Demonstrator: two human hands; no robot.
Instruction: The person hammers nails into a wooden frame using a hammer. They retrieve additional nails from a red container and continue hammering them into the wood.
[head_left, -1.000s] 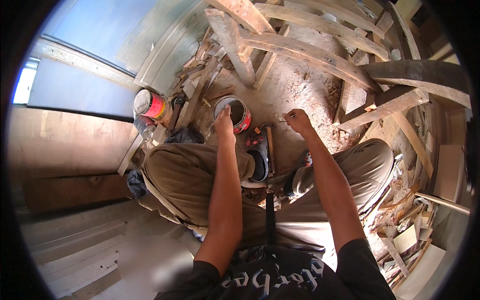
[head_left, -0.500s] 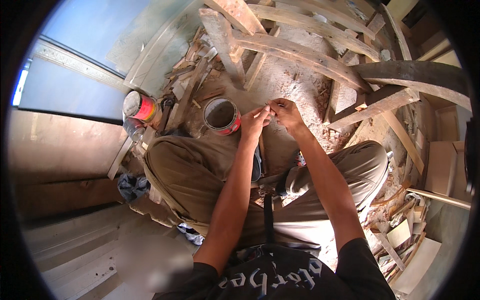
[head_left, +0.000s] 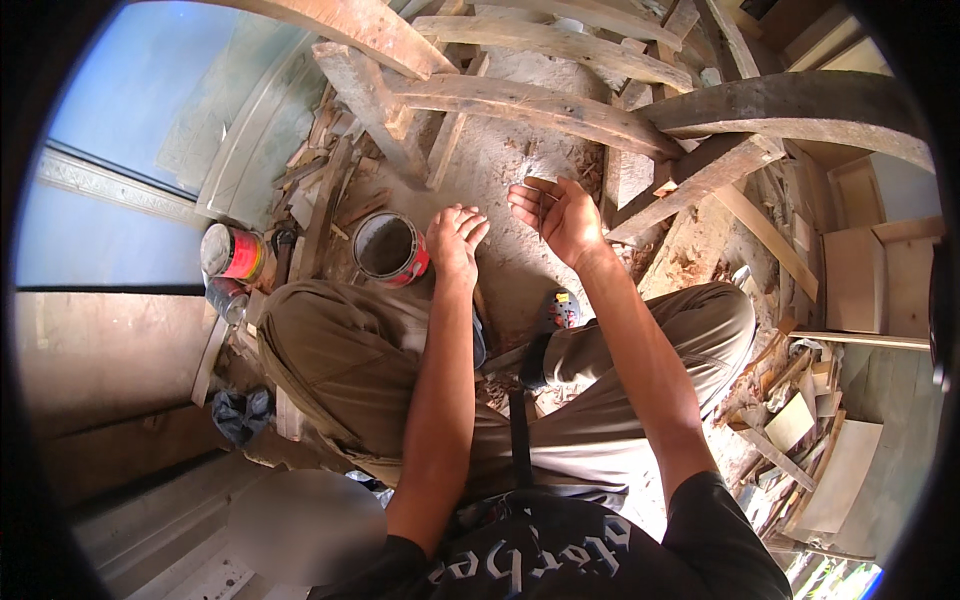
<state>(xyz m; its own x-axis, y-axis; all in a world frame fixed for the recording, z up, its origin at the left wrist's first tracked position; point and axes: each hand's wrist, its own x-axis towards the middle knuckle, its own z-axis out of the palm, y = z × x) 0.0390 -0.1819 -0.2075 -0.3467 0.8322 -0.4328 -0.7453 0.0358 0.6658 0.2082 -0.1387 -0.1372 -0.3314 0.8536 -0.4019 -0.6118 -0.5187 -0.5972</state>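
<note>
My left hand [head_left: 457, 240] hovers just right of an open red tin [head_left: 390, 250], its fingers loosely curled and apart with nothing seen in them. The tin has a pale rim and a grey-brown inside. Across a gap, my right hand [head_left: 562, 222] is turned partly palm up, fingers spread and bent, holding nothing. Both hands are in the air over the dusty floor [head_left: 510, 255], in front of my crossed legs.
Heavy curved wooden beams [head_left: 540, 108] cross the far side. At the left stand a red and yellow can [head_left: 232, 252] and a clear jar [head_left: 226, 298] beside wood scraps [head_left: 318, 190]. A black plastic bag [head_left: 242, 415] lies lower left. Offcuts [head_left: 800, 430] are heaped at the right.
My hands were together with fingertips pinched; now they are apart and opened. The whole view has shifted, so the tin and beams appear farther left.
</note>
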